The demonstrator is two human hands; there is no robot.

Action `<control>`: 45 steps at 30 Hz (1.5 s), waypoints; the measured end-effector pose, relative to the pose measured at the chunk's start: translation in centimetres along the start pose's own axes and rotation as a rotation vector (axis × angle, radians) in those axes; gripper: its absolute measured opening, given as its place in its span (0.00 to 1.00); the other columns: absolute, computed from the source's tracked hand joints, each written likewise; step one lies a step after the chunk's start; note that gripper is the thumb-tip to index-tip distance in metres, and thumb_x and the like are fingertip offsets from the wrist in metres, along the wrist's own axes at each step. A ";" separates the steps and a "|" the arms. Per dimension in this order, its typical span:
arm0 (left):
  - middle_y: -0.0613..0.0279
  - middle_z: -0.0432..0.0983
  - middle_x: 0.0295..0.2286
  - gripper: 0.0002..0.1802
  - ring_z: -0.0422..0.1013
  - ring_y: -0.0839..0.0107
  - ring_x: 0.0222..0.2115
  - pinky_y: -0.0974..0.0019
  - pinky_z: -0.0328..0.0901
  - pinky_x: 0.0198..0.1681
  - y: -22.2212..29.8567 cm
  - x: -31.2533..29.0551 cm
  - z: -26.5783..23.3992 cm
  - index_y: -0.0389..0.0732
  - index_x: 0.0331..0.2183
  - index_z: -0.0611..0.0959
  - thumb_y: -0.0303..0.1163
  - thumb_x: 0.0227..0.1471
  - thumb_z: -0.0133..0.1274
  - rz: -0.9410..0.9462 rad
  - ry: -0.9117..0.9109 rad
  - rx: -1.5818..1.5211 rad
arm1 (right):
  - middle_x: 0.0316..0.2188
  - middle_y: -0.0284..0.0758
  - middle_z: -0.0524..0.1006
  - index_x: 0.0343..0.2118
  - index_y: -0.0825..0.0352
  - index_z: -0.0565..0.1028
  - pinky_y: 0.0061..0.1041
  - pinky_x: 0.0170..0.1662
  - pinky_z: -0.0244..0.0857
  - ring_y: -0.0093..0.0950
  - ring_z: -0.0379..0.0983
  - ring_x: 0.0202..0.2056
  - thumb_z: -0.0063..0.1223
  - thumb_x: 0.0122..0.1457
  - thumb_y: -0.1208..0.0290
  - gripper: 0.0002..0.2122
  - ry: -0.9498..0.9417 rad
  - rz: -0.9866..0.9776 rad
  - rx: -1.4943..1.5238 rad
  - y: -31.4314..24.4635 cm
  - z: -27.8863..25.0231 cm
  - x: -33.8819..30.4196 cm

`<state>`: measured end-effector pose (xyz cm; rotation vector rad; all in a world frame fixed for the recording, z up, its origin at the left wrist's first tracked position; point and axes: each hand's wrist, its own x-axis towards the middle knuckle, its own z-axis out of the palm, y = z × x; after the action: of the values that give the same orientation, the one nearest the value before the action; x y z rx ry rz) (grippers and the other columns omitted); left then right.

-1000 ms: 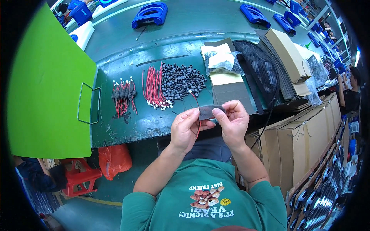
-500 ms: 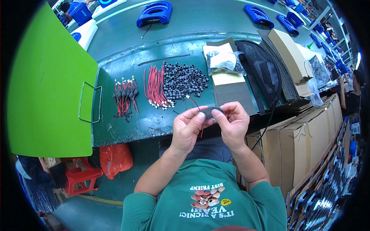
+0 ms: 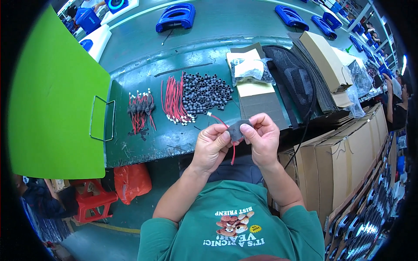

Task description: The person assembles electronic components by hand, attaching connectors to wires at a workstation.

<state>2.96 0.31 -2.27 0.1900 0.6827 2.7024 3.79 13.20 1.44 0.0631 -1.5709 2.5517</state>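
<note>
1. In the head view, just right of the frame's centre, your left hand [image 3: 212, 145] pinches the left edge of the dark grey foam piece [image 3: 237, 131]; whether it grips the red wire [image 3: 233, 155] too, you cannot tell from here. Your right hand [image 3: 263, 137] pinches the foam's right part, thumb on top, fingers mostly hidden behind.
2. The wire could slip lengthwise through the foam: its lower end hangs free below your hands, and a loose left pinch might let it slide.
3. The foam could end up skewed or creased if your two thumbs press unevenly, since it is soft and held only at its sides.
4. The white connector [image 3: 209, 114] sticks out up and to the left, unsupported; it might snag on the loose red wires [image 3: 173, 100] or the black tubes [image 3: 207, 91] at upper centre if your hands drift that way.
5. Compared with half a second ago, the foam shows a broader, squarer face, where it looked longer and narrower.
6. More red wire now hangs below your fingers, and the connector sits slightly lower and farther left.
7. Both your hands stay at nearly the same place, and the wrapped leads [image 3: 140, 106] at left of centre look unchanged.
</note>
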 end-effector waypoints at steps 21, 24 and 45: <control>0.58 0.75 0.26 0.19 0.72 0.77 0.22 0.77 0.70 0.26 0.8 0.0 1.7 0.30 0.40 0.73 0.32 0.48 0.52 -0.089 0.209 0.308 | 0.20 0.28 0.71 0.26 0.69 0.70 0.09 0.22 0.57 0.11 0.63 0.20 0.57 0.46 0.80 0.07 -0.026 -0.311 -0.457 1.1 -0.6 -0.1; 0.59 0.75 0.25 0.16 0.71 0.79 0.19 0.79 0.68 0.22 0.9 0.1 1.7 0.30 0.38 0.75 0.30 0.48 0.52 -0.074 0.173 0.454 | 0.21 0.29 0.71 0.26 0.69 0.70 0.09 0.23 0.59 0.12 0.65 0.20 0.56 0.47 0.80 0.06 0.010 -0.197 -0.350 1.0 -0.6 -0.2; 0.60 0.73 0.26 0.08 0.70 0.78 0.24 0.77 0.67 0.27 0.5 0.7 0.8 0.34 0.35 0.72 0.26 0.52 0.45 0.013 0.136 0.215 | 0.22 0.32 0.74 0.29 0.74 0.71 0.11 0.25 0.63 0.14 0.70 0.22 0.51 0.51 0.80 0.04 -0.011 -0.114 -0.372 0.2 0.4 -0.2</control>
<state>2.28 0.46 -1.32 0.0638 1.0158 2.6691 3.99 12.78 1.43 0.1210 -1.9546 2.1402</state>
